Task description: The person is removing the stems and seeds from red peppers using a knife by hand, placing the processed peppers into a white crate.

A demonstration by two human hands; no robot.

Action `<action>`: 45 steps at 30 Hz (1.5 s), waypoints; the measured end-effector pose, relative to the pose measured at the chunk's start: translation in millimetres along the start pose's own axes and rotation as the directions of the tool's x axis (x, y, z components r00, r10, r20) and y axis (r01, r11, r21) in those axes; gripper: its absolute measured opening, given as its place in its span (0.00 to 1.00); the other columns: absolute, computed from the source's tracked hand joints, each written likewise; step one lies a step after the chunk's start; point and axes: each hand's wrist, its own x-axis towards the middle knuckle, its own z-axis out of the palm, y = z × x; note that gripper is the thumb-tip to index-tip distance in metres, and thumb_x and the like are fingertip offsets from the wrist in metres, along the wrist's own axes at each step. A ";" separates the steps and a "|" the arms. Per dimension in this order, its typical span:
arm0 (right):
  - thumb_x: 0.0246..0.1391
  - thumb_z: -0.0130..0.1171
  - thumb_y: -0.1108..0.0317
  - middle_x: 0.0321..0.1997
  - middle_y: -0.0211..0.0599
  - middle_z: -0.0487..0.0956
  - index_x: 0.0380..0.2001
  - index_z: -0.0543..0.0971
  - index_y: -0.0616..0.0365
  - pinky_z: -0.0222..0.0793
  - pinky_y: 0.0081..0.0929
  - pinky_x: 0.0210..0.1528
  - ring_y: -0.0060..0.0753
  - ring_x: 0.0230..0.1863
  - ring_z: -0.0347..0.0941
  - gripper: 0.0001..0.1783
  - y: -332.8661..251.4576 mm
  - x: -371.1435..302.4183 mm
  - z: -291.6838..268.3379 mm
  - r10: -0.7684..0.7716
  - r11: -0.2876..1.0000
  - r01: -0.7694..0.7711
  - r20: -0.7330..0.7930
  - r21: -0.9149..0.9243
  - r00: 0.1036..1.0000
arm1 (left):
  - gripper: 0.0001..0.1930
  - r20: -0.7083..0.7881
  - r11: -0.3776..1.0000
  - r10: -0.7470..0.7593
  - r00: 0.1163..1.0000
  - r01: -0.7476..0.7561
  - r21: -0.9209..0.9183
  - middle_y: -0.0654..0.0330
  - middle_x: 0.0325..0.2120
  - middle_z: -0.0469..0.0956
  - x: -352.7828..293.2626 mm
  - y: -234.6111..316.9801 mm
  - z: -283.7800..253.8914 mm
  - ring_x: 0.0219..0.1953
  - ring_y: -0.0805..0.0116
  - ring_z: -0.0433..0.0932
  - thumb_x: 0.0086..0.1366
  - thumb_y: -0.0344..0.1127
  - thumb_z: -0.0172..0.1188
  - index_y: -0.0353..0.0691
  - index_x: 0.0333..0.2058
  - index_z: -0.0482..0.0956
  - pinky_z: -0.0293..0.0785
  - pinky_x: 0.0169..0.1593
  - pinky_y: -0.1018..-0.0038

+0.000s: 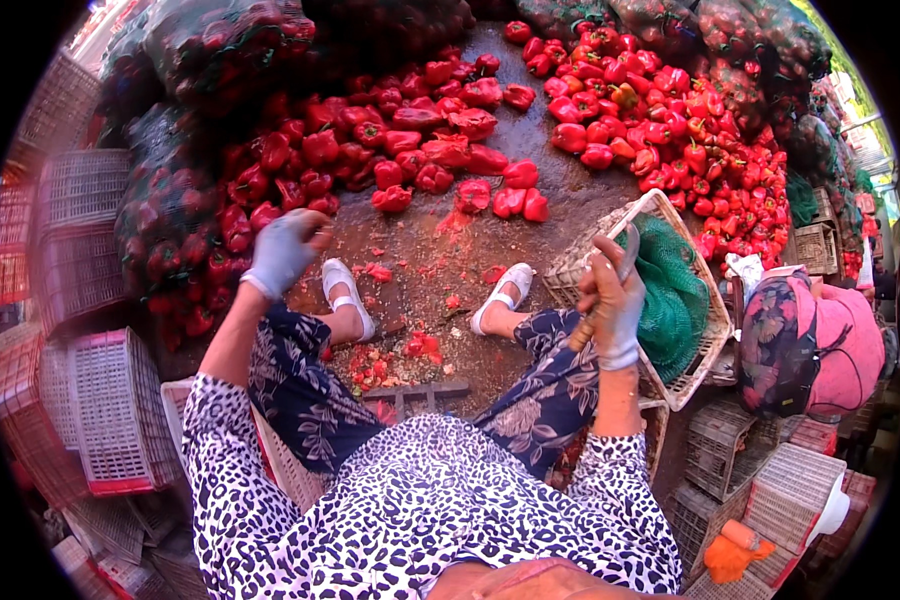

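My left hand (288,252), in a pale glove that leaves the fingertips bare, hovers at the near edge of the left heap of red bell peppers (320,148). Its fingers are loosely bent and apart, with nothing visible in them. In my right hand (610,305), gloved the same way, is a knife (580,335). Its wooden handle sticks out below the fist and its blade points upward. Beside this hand, a plastic crate (692,385) holds a bunched green mesh sack (660,300). A few loose peppers (520,190) lie on the wet ground between the heaps.
Another pepper heap (660,110) spreads at the far right. Stuffed mesh sacks (165,200) stand behind and left. Crates are stacked left (120,410) and right (785,500). Pepper scraps (375,365) litter the ground between my feet. A person in pink (850,350) bends over at the right.
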 end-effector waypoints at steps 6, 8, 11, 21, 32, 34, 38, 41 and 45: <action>0.59 0.52 0.64 0.18 0.26 0.71 0.51 0.74 0.61 0.57 0.13 0.15 0.14 0.13 0.62 0.19 23.0 54.5 40.6 0.124 0.985 -0.125 0.016 0.120 0.992 | 0.14 0.442 0.970 0.160 0.883 -0.225 0.097 0.56 0.34 0.78 95.4 12.5 162.1 0.40 0.54 0.78 0.55 0.46 0.60 0.44 0.35 0.79 0.74 0.43 0.61; 0.59 0.49 0.64 0.17 0.26 0.70 0.50 0.74 0.61 0.56 0.14 0.15 0.15 0.13 0.61 0.18 34.6 64.2 42.5 0.212 0.974 -0.206 -0.048 0.096 0.976 | 0.14 0.533 0.953 0.142 0.834 -0.260 0.154 0.57 0.34 0.78 124.7 19.7 209.9 0.39 0.55 0.79 0.56 0.48 0.59 0.46 0.34 0.79 0.74 0.41 0.59; 0.58 0.49 0.65 0.16 0.28 0.70 0.49 0.73 0.63 0.56 0.15 0.13 0.17 0.11 0.61 0.18 28.1 61.0 42.3 0.320 0.937 -0.311 -0.031 0.161 0.947 | 0.11 0.494 0.910 0.239 0.836 -0.370 0.185 0.55 0.33 0.78 177.2 20.5 264.1 0.37 0.55 0.78 0.56 0.43 0.57 0.44 0.32 0.79 0.73 0.39 0.59; 0.59 0.46 0.67 0.15 0.34 0.69 0.50 0.71 0.61 0.57 0.20 0.12 0.24 0.09 0.62 0.18 53.0 77.1 10.5 0.467 0.834 -0.432 -0.022 0.342 0.884 | 0.09 0.300 0.698 0.388 0.871 -0.491 0.521 0.54 0.34 0.78 351.1 -12.6 448.3 0.40 0.55 0.75 0.57 0.33 0.52 0.41 0.33 0.80 0.69 0.44 0.63; 0.60 0.48 0.60 0.11 0.32 0.67 0.50 0.68 0.71 0.53 0.17 0.11 0.20 0.06 0.57 0.24 70.6 87.0 9.3 0.523 0.827 -0.479 -0.089 0.293 0.848 | 0.09 0.351 0.774 0.304 0.886 -0.444 0.452 0.57 0.31 0.81 389.6 -7.3 485.9 0.37 0.60 0.80 0.57 0.32 0.53 0.45 0.32 0.82 0.70 0.45 0.65; 0.59 0.48 0.60 0.13 0.34 0.69 0.50 0.69 0.69 0.56 0.19 0.13 0.22 0.08 0.60 0.23 67.5 88.1 6.5 0.547 0.824 -0.517 -0.086 0.230 0.833 | 0.09 0.413 0.790 0.251 0.876 -0.432 0.436 0.56 0.32 0.81 391.8 -5.8 480.9 0.37 0.59 0.80 0.58 0.32 0.52 0.46 0.33 0.82 0.71 0.44 0.64; 0.58 0.47 0.64 0.18 0.39 0.73 0.52 0.69 0.64 0.62 0.21 0.19 0.25 0.12 0.65 0.21 61.5 79.1 0.1 0.584 0.800 -0.568 -0.035 0.191 0.811 | 0.10 0.419 0.915 0.105 0.902 -0.253 0.316 0.54 0.33 0.82 391.3 7.5 453.8 0.37 0.55 0.81 0.56 0.33 0.54 0.46 0.34 0.82 0.73 0.40 0.61; 0.59 0.46 0.67 0.19 0.39 0.74 0.52 0.70 0.63 0.62 0.20 0.18 0.26 0.12 0.66 0.20 54.1 77.2 2.8 0.572 0.797 -0.567 0.041 0.206 0.819 | 0.11 0.309 0.996 -0.057 0.949 0.074 -0.042 0.56 0.31 0.83 377.9 -8.6 412.3 0.34 0.63 0.82 0.55 0.32 0.56 0.44 0.36 0.82 0.75 0.38 0.65; 0.57 0.48 0.65 0.18 0.35 0.73 0.50 0.72 0.65 0.59 0.15 0.15 0.21 0.11 0.64 0.20 40.0 74.6 23.8 0.605 0.784 -0.606 0.054 0.139 0.795 | 0.09 0.569 0.437 -0.218 0.792 0.601 -0.669 0.61 0.28 0.80 326.6 -23.2 365.6 0.29 0.71 0.78 0.53 0.30 0.59 0.40 0.35 0.80 0.75 0.31 0.72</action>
